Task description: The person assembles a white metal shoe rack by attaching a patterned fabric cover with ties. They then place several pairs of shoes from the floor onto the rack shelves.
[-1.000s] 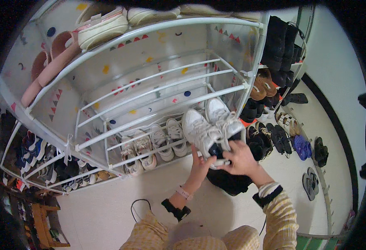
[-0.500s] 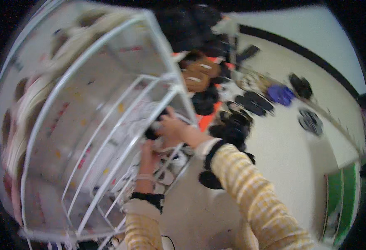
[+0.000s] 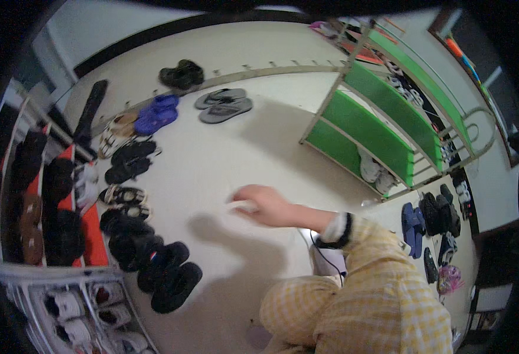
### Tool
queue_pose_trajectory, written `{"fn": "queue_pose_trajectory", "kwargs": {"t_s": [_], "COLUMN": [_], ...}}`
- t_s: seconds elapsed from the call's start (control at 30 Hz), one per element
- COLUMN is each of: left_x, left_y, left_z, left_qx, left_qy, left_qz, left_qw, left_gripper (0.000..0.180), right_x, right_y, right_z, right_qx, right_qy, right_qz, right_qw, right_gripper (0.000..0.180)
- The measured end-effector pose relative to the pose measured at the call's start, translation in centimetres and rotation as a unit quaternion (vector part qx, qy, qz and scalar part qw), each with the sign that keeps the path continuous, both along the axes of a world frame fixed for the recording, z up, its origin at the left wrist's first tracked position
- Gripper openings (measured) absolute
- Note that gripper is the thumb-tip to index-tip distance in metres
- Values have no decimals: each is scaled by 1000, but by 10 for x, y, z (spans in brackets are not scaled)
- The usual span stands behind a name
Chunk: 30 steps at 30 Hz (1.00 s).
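Observation:
My right hand (image 3: 263, 205) reaches over the middle of the floor, its arm coming in from the lower right in a yellow checked sleeve with a dark wristband. Its fingers are curled together around a small pale patch, too blurred to name. The hand is above the floor, apart from any shoe. Nearest to it are a pair of grey flip-flops (image 3: 227, 110) farther off and black fuzzy slippers (image 3: 178, 286) to the lower left. My left hand is out of view.
Left stands a rack (image 3: 97, 236) with dark and brown shoes; a white rack (image 3: 64, 274) holding white sneakers is nearer. Purple clogs (image 3: 156, 115) and black sandals (image 3: 131, 160) line the floor. A green-shelved rack (image 3: 362, 121) stands far right, with blue slippers (image 3: 413, 227) nearby.
The view has swung right, away from the white rack where both hands were working. My right hand is now over the floor; my left hand has gone out of view.

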<state>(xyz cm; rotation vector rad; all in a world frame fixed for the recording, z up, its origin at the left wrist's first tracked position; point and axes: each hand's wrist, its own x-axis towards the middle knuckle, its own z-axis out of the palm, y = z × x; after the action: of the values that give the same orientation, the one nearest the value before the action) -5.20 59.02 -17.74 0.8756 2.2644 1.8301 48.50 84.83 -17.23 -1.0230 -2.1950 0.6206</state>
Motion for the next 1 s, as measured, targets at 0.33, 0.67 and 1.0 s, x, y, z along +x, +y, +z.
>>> {"fn": "queue_pose_trajectory", "kwargs": {"t_s": [0.33, 0.67, 1.0], "left_x": [192, 327, 310], "left_y": [23, 56, 42], "left_z": [-3, -19, 17], "left_qx": [-176, -194, -243], "left_qy": [233, 172, 87], "left_qz": [1, -361, -368], "left_qw": [956, 896, 893], "left_gripper": [33, 34, 25], "right_x": [399, 471, 243], "right_y": [-95, -71, -133], "right_z": [-75, -102, -41], "right_qx": [-246, -229, -50], "right_qy": [-458, -305, -334], "right_qz": [-597, -542, -263], "right_qw": [612, 749, 904], "right_gripper": [100, 77, 52]}}
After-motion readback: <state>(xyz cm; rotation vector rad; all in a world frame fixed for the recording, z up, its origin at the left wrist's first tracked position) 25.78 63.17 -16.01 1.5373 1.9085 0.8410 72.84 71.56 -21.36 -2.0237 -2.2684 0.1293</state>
